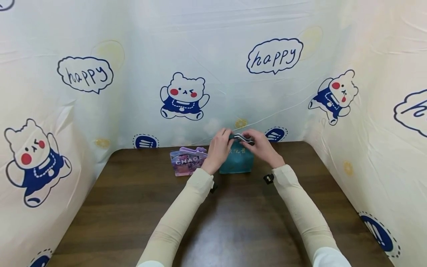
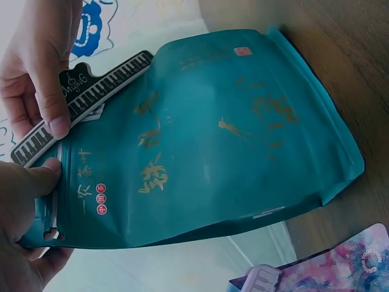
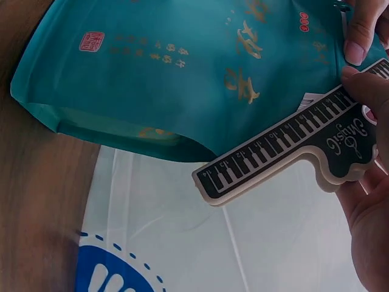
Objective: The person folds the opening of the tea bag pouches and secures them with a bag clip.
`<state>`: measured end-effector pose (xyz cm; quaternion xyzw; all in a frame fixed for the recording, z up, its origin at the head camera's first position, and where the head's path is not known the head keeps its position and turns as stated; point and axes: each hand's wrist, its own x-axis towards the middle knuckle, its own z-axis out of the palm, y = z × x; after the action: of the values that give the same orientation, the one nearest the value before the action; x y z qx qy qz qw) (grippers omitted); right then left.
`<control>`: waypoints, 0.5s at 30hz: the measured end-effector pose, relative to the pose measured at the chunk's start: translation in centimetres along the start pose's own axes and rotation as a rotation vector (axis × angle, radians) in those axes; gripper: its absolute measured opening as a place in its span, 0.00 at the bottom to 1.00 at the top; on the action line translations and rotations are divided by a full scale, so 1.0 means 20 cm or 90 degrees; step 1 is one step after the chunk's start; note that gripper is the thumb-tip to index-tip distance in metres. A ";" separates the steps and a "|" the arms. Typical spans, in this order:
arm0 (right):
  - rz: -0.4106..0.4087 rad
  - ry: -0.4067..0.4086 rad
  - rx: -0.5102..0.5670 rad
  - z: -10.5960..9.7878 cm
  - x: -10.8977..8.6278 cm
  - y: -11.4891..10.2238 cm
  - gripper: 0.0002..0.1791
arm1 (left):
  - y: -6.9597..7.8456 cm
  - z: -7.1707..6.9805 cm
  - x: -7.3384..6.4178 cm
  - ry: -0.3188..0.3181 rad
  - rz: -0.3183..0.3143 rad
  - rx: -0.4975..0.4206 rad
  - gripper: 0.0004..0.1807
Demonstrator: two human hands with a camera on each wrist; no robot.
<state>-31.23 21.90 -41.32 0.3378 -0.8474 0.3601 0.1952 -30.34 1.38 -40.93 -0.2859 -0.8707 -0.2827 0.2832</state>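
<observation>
A teal tea bag (image 1: 236,161) with gold characters stands near the table's far edge. My left hand (image 2: 21,201) pinches its top end, thumb on the front side. With thumb and fingers my right hand (image 3: 371,182) grips a black-and-white sealing clip (image 3: 273,140), printed with piano keys and the word Music. In the left wrist view the clip lies slantwise over the bag's top corner, one end close to my left thumb. Whether its jaws have the bag between them, I cannot tell.
Left of the teal bag stands a pink and purple bag (image 1: 188,165), with a lilac clip (image 1: 193,151) along its top. The brown wooden table (image 1: 233,222) meets a printed cloth backdrop (image 1: 227,55) behind and at both sides.
</observation>
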 end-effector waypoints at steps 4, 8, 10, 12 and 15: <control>-0.003 0.004 0.010 0.01 0.00 0.01 0.14 | -0.01 0.01 0.00 -0.001 -0.013 0.000 0.09; -0.007 0.009 0.008 0.01 0.00 0.02 0.14 | -0.01 0.01 0.00 -0.002 -0.014 0.002 0.09; -0.006 0.010 0.008 0.02 0.00 0.02 0.14 | -0.01 0.01 0.00 -0.004 -0.011 0.011 0.09; -0.005 0.010 0.007 0.02 0.01 0.02 0.15 | -0.01 0.00 0.01 -0.014 -0.011 0.025 0.10; 0.005 -0.007 0.001 0.02 0.01 0.02 0.14 | -0.02 -0.02 0.01 -0.044 -0.022 0.043 0.14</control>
<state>-31.61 21.76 -41.61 0.3368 -0.8496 0.3594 0.1888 -30.62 0.94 -40.56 -0.2709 -0.8939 -0.2479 0.2572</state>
